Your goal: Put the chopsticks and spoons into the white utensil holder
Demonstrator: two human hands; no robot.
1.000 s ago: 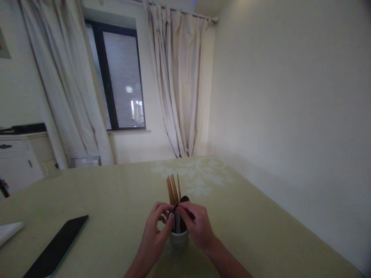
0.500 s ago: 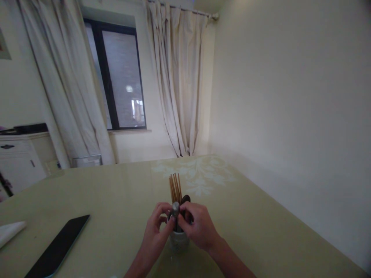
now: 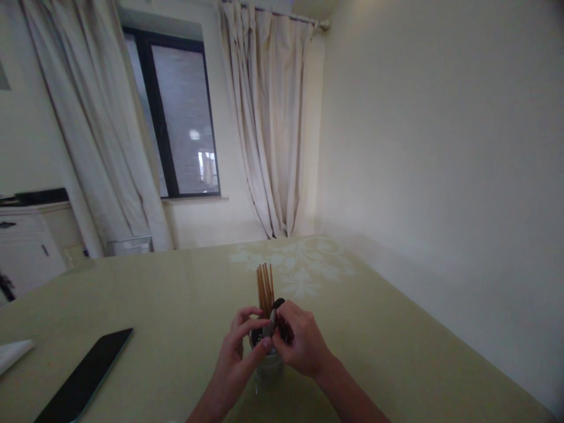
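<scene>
Both hands meet over a small pale holder cup [image 3: 267, 367] that stands on the yellow-green counter [image 3: 176, 305], close to the person. The left hand [image 3: 235, 358] curls against the cup's near-left side, with its fingertips up at the rim. The right hand [image 3: 299, 343] pinches a small dark and silvery utensil [image 3: 274, 320] just above the cup's mouth, thumb and forefinger closed on it; the piece is too small and blurred to say whether it is a spoon bowl or a handle end. A bundle of wooden chopsticks [image 3: 265, 288] stands upright in the cup behind the fingers, leaning slightly away from the person.

The cup looks like glazed ceramic or glass: stiff, smooth, probably a little slippery, and likely to chip if it tips. With tall sticks in it the cup is top-heavy, so a bracing hold low around its wall, as the left hand has, seems the safe place. The utensil looks rigid and light, and a fingertip pinch near its top end should be enough. The chopsticks are thin, light and stiff, loose in the cup, and are best taken as a bunch near the upper third.

Well to the left, a dark phone [image 3: 83, 376] lies flat on the counter, with a white paper edge [image 3: 13, 352] beyond it. Pale curtains [image 3: 273, 135] frame a dark window [image 3: 180, 117].
</scene>
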